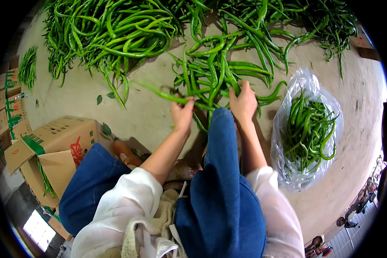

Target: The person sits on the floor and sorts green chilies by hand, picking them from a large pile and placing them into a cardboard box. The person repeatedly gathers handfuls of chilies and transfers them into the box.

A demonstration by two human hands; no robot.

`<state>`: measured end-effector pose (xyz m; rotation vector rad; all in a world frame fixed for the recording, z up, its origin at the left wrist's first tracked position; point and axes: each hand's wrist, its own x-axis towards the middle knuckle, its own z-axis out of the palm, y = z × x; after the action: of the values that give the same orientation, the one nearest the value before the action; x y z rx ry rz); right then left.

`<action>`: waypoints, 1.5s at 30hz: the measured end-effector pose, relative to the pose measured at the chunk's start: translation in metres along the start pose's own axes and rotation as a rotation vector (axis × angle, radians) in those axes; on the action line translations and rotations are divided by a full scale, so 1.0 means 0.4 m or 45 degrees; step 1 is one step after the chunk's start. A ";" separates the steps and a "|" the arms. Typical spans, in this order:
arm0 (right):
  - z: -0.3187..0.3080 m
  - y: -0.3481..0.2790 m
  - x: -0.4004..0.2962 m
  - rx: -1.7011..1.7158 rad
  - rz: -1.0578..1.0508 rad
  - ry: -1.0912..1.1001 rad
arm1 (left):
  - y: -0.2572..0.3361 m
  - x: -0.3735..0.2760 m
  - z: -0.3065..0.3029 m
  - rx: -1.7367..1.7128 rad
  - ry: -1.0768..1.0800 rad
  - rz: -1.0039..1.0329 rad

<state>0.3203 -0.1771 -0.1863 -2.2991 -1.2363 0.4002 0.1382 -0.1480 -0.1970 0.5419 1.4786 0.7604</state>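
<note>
Long green chili peppers (pixel 213 69) lie in a loose heap on the floor before my knees. My left hand (pixel 182 113) pinches one long green pepper (pixel 161 94), whose far end points up and left and looks blurred. At the heap's near right side, my right hand (pixel 243 101) has its fingers around a green pepper (pixel 230 77). A much larger pile of green peppers (pixel 116 32) spreads over the floor at the upper left. To the right of my right arm, a clear plastic bag (pixel 280 129) stands with its mouth wide, holding many green peppers (pixel 309 129).
An open cardboard box (pixel 61 132) with peppers inside stands at my left, beside my knee. Stacked cartons (pixel 0 96) line the far left edge. A small bunch of peppers (pixel 28 66) and a few loose leaves (pixel 99 99) lie on the floor. Parked vehicles (pixel 358 206) show at the lower right.
</note>
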 end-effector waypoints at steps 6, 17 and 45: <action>-0.146 -0.009 -0.008 -0.024 -0.154 0.371 | -0.002 0.093 -0.089 0.602 0.665 0.330; -0.548 0.387 -0.166 -0.101 0.508 0.926 | 0.189 0.264 0.246 1.986 -0.226 0.911; 0.001 0.083 -0.097 0.233 0.467 0.033 | 0.097 -0.094 0.071 1.028 -0.422 1.308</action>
<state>0.3217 -0.2248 -0.2041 -2.3580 -0.7276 0.5820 0.1640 -0.1463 -0.1415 2.0305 1.0859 0.7416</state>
